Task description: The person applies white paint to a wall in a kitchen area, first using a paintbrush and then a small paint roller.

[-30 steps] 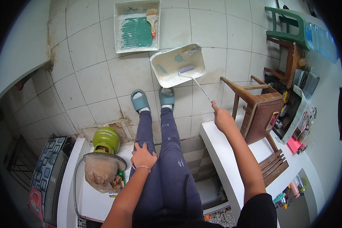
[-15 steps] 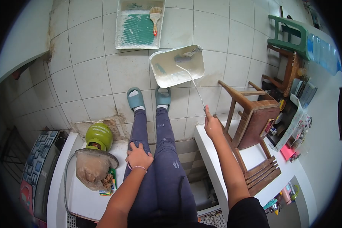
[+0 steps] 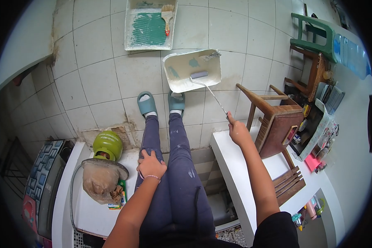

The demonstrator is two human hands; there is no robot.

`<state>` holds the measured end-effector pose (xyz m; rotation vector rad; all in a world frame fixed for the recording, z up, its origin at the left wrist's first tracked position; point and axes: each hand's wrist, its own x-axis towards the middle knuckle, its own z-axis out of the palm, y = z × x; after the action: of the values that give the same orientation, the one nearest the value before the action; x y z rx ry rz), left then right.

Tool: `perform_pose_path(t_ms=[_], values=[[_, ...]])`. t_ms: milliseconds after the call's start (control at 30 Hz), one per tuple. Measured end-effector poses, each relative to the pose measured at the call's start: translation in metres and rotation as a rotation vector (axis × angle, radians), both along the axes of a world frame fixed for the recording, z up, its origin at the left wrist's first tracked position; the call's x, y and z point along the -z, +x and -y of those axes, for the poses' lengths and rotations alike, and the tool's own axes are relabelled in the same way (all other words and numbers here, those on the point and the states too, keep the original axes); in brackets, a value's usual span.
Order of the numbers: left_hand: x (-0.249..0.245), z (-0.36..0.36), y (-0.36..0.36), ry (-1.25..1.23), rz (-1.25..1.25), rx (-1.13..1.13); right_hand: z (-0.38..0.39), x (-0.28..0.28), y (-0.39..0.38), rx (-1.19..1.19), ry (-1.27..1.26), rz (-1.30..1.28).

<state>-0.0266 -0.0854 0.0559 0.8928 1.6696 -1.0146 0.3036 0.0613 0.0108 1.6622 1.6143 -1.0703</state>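
Observation:
My right hand [image 3: 238, 131] is closed around the handle end of a long thin paint roller [image 3: 200, 75]. The grey roller head lies inside a white rectangular tub [image 3: 178, 66] on the floor, near the side closest to my feet. Patches of green show on the tub's inner surface. My left hand [image 3: 151, 164] rests on my left leg just above the knee, fingers spread, holding nothing. Beyond the tub stands a white paint tray [image 3: 128, 41] with a green ribbed bottom. A paintbrush [image 3: 167, 18] with a wooden handle lies across its right side.
A wooden chair [image 3: 279, 128] lies tipped on the white ledge [image 3: 231, 161] to my right. Farther right are a green stool [image 3: 332, 39] and a blue water bottle [image 3: 351, 56]. A green gas cylinder [image 3: 108, 142] stands at my left. Grey slippers [image 3: 146, 105] are on my feet.
The roller head has come back toward me inside the tub and shows more clearly. My right hand has shifted slightly right and forward. My left hand stays on my leg.

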Motion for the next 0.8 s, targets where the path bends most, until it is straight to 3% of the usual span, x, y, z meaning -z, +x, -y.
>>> perform_pose_path(t_ms=[533, 800], values=[[0.002, 0.006, 0.0, 0.004, 0.0, -0.001, 0.007, -0.012, -0.006, -0.2, -0.166, 0.281], [0.004, 0.012, 0.001, 0.028, -0.016, 0.026, -0.023, 0.013, 0.001, -0.272, -0.061, 0.242]])
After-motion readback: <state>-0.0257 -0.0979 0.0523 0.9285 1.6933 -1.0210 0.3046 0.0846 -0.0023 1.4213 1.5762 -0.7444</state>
